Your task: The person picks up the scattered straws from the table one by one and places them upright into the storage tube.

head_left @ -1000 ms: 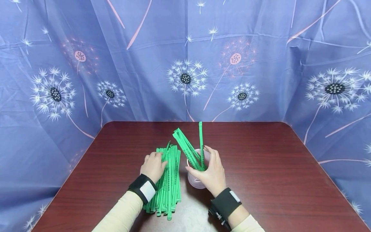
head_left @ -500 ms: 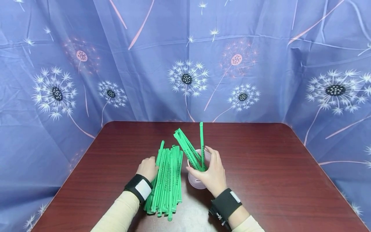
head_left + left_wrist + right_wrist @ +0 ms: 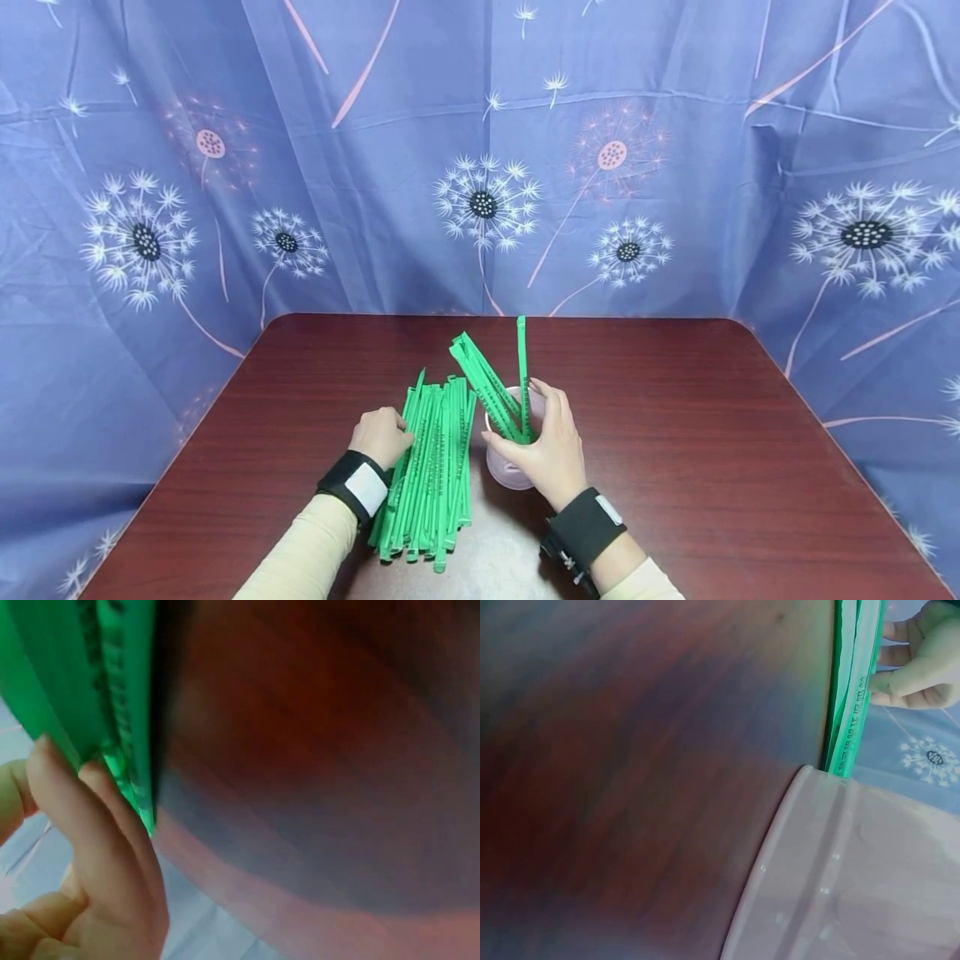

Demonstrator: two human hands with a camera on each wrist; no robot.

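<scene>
"Gripping a pale plastic cup [image 3: 507, 472], the right hand [image 3: 555, 446] has its thumb on one side and its fingers round the other. From my remote station, I see the cup standing on the reddish-brown table [image 3: 675, 417]. Inside, a bunch of green wrapped straws [image 3: 483, 383] leans left, and one lone straw [image 3: 522, 367] stands almost upright."

"And the left hand?"

"The left hand [image 3: 381, 436] is at the left edge of a loose pile of the same straws [image 3: 438, 467], which lies left of the cup. Its fingertips touch the wrappers, but even on the left wrist camera I cannot tell whether they pinch one."

"What worries you from over there?"

"Tipping, first. The straws rise well above the rim and most slant one way, so I judge the cup could topple left if the right hand loosened."

"And the pile?"

"It has nothing holding it together. The straws overlap, so drawing one out could drag its neighbours or fan them out. A new straw could also snag on the leaning bunch."
</scene>
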